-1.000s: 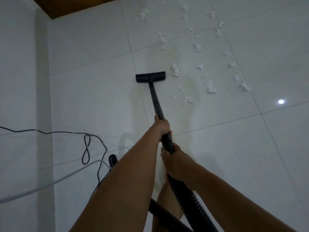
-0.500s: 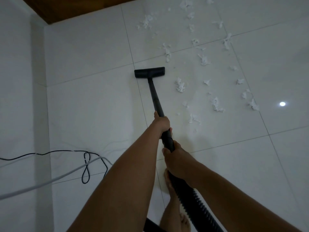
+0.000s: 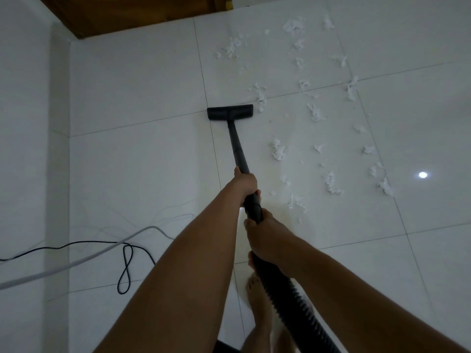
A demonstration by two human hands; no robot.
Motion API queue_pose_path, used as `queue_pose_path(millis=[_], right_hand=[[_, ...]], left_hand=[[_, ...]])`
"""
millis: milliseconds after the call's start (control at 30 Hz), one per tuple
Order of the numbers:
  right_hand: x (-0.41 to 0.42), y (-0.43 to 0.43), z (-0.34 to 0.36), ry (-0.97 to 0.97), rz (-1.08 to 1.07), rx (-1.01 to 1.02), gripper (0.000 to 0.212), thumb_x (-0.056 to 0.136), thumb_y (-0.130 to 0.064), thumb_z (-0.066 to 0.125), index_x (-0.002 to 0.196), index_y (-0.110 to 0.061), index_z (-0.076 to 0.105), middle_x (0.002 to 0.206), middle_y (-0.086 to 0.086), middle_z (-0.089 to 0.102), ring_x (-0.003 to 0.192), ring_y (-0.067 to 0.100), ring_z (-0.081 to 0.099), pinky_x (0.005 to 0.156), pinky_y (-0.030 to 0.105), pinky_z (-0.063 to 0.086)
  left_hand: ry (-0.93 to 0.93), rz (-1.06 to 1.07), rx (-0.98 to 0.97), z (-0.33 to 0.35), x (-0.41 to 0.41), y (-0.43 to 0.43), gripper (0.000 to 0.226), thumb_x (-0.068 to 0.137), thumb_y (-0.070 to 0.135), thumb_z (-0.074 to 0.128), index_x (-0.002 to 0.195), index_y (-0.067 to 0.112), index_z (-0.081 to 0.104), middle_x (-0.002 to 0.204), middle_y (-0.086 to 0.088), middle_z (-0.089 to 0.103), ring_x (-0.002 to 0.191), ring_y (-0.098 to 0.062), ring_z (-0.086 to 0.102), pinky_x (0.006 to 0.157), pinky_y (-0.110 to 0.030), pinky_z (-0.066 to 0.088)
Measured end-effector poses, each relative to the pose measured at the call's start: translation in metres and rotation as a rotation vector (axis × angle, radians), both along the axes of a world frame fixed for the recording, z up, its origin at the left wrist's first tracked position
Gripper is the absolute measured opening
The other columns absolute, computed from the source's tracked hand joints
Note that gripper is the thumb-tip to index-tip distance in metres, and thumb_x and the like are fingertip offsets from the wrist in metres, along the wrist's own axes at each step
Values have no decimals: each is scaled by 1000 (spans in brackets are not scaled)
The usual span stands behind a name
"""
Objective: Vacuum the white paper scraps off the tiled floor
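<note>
A black vacuum wand [image 3: 238, 151] runs from my hands to a flat black floor head [image 3: 230, 112] resting on the white tiled floor [image 3: 142, 159]. My left hand [image 3: 244, 183] grips the wand higher up. My right hand [image 3: 262, 238] grips it just below, where the ribbed black hose [image 3: 288, 296] begins. Several white paper scraps [image 3: 277, 150] lie scattered to the right of the wand and beyond the head, the nearest scrap [image 3: 260, 96] just off the head's right end.
A white wall [image 3: 30, 149] runs along the left. A black cable [image 3: 125, 266] loops on the floor at the lower left beside a grey cord [image 3: 76, 262]. A brown wooden door [image 3: 132, 14] is at the top. My bare foot [image 3: 257, 299] stands under the hose.
The view has shifted forward, so the scraps and cables appear lower in frame. The floor head has slid forward up the tile seam toward the far scraps. Both hands keep their grip.
</note>
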State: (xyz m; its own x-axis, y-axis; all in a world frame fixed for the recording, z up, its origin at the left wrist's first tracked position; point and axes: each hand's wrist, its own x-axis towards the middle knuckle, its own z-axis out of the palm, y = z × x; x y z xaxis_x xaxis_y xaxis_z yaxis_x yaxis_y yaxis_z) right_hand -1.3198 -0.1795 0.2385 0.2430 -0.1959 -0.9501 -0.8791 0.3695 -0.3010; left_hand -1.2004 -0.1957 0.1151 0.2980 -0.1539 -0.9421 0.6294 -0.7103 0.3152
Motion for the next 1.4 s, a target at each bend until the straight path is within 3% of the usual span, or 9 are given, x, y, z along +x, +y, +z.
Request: queue_pose_path(millis=[167,267,333,467,667,867,1033,1167,1400], right_hand=[[-4,-13,34,-5,186,-93,40,109,-31,41,147,-17,39,80,7,60,27,3,53,32,13,40],[-6,-23,46,-1,297,-142,37,107,-36,41,139,-18,45,83,5,64,54,12,66,76,31,61],[-4,-32,49,26,390,-206,38,107,-36,40,138,-17,45,90,6,66,70,18,64,91,39,55],[8,-50,51,21,341,-166,39,108,-31,41,143,-16,41,97,10,66,57,14,61,52,26,48],[33,-87,33,3,218,-42,41,108,-27,42,147,-19,35,90,12,63,41,13,61,44,21,49],[49,-116,12,-12,297,-50,46,108,-31,41,152,-23,29,118,21,65,76,27,65,84,45,62],[75,-138,5,-24,179,13,41,108,-28,40,149,-24,34,108,19,63,62,24,63,70,40,63],[93,-145,-1,-46,165,-12,38,108,-27,40,146,-24,37,92,12,62,39,12,56,37,19,44],[126,-154,-14,-37,81,3,39,107,-28,42,146,-27,36,94,17,64,29,12,54,33,18,43]], left_hand=[[42,26,-20,30,-7,-3,65,110,26,37,162,42,3,87,-9,56,60,-12,52,54,-27,54],[64,71,-42,42,-9,-10,62,109,24,38,162,40,9,87,-10,55,59,-13,52,54,-27,52],[72,85,-51,47,-9,-17,62,109,25,38,162,41,10,87,-10,56,59,-13,52,56,-27,52],[80,109,-60,46,3,-36,62,109,24,38,161,42,11,87,-10,55,59,-14,52,57,-28,51],[35,117,-26,29,27,-66,60,109,24,38,161,40,12,86,-11,55,58,-15,52,62,-29,52],[-4,131,-11,9,48,-93,57,109,31,39,160,39,14,83,-10,56,53,-14,53,50,-28,52],[-29,104,7,3,78,-113,57,109,30,39,160,40,14,86,-11,56,55,-14,54,50,-28,52],[-16,91,14,6,99,-123,56,109,28,38,160,39,16,85,-9,54,54,-13,52,45,-26,51],[-20,20,21,-2,131,-141,56,110,26,38,159,38,15,83,-11,56,59,-16,51,79,-36,57]])
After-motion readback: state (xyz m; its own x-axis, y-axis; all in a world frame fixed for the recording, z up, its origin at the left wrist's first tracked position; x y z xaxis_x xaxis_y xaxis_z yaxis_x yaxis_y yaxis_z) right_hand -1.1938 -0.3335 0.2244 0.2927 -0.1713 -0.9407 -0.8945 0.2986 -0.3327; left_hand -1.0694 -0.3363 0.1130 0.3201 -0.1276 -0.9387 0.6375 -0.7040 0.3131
